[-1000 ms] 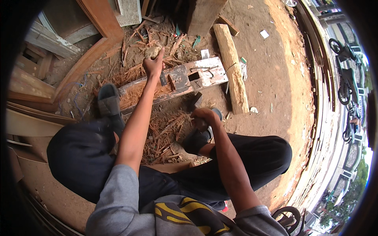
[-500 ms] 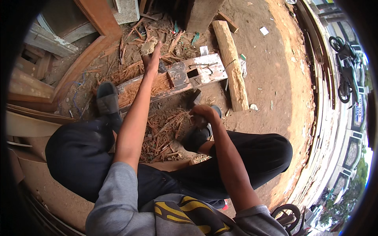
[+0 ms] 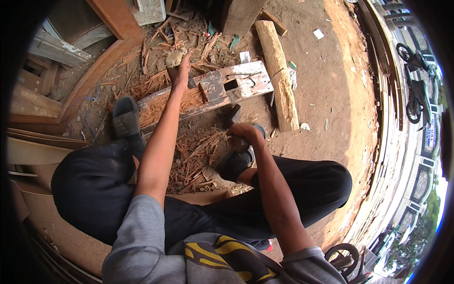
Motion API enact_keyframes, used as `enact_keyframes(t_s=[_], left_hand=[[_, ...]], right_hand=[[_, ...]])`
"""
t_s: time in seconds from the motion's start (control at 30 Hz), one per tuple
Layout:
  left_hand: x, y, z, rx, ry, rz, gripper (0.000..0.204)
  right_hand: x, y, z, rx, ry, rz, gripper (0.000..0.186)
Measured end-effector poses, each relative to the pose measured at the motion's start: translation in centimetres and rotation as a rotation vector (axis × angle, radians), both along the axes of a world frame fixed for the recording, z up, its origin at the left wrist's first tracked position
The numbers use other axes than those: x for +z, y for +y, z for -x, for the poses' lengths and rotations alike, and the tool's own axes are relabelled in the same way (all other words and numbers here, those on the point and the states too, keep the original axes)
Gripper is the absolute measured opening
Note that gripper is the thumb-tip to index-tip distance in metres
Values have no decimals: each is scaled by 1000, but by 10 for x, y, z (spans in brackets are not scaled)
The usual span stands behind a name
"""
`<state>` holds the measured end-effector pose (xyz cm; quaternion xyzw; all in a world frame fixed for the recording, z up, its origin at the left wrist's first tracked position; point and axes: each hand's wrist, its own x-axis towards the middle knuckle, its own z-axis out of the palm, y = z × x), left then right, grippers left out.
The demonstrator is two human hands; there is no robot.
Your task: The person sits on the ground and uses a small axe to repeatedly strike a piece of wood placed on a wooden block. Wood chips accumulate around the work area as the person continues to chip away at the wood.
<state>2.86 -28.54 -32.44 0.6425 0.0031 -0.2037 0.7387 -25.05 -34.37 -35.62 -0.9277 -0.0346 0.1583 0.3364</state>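
Note:
My left hand (image 3: 181, 72) is closed round a chisel (image 3: 175, 59) with a pale, frayed wooden handle end. Its dark blade tilts down against an old timber beam (image 3: 217, 91) lying on the ground. The beam has peeling whitish paint, a square hole and a long, roughly cut reddish hollow. Bent nails or metal pieces sit on its right part. Lower right, near my right foot, my right hand (image 3: 246, 133) grips a hammer (image 3: 232, 116); the dark head shows beyond the fingers, while most of the handle is hidden.
Reddish wood chips (image 3: 195, 156) cover the ground between my feet. A rough pale log (image 3: 278, 75) lies across the beam's right end. Wooden frames (image 3: 125, 28) lean at the upper left. Long planks (image 3: 385, 85) line the right side, with a motorcycle (image 3: 416, 85) beyond.
The view has shifted slightly. My left hand and the chisel tilt a little differently over the beam; my right hand and the hammer stay nearly still.

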Motion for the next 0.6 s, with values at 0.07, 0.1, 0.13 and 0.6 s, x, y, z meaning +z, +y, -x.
enact_keyframes(t_s=[0.07, 0.1, 0.13, 0.6], left_hand=[[-3, 0, 1, -99, 22, -56, 30], [-12, 3, -9, -162, -4, -98, 30], [-10, -2, -6, -193, 1, -102, 34], [10, -9, -4, -214, -35, -27, 62]], right_hand=[[-2, 0, 4, -30, -36, -33, 15], [-4, 1, 1, -38, -57, -51, 16], [-13, -1, 7, -65, -52, -66, 16], [-11, -4, 8, -28, 20, -47, 25]])
